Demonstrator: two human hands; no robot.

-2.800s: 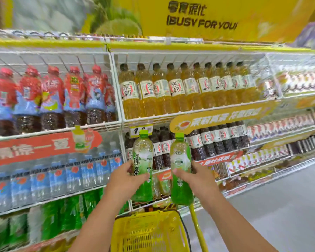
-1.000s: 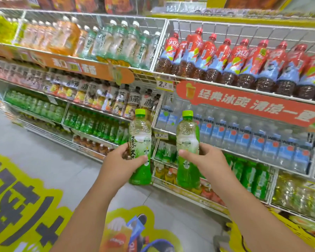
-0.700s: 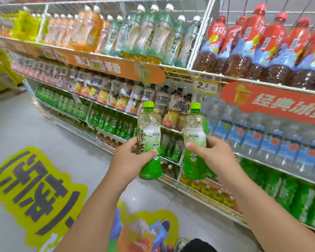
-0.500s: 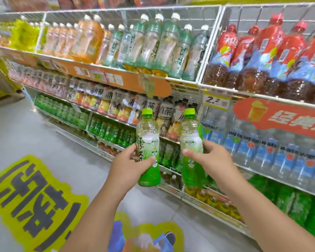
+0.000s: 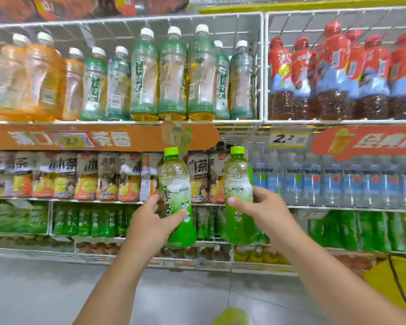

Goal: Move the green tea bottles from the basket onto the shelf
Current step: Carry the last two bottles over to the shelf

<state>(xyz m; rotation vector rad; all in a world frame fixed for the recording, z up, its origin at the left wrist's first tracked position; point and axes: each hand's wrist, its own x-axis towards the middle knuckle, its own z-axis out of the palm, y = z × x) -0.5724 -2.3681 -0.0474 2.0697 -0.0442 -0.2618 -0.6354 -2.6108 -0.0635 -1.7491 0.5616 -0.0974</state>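
Your left hand (image 5: 150, 221) is wrapped around the lower half of a green tea bottle (image 5: 177, 198), thumb across the front of the label and fingers behind, holding it upright with a slight lean to the left. Your right hand (image 5: 260, 207) grasps a second green tea bottle (image 5: 239, 195) the same way, thumb across the front and fingers curled round the far side, and that one stands upright. Both bottles have bright green caps and are raised in front of the shelves, apart from each other and not touching any rack. Behind them, the shelf (image 5: 99, 199) of small tea bottles with white and orange labels runs off to the left, and below it sits a row of green bottles (image 5: 89, 221) in a wire rack. Above, the top rack holds pale green bottles with white caps (image 5: 171, 73) and orange drinks (image 5: 42, 80) to the left, with red-capped dark tea bottles (image 5: 338, 76) to the right. Water bottles with blue labels (image 5: 338, 181) fill the right rack behind your right hand. A yellow price tag (image 5: 286, 139) hangs above them.
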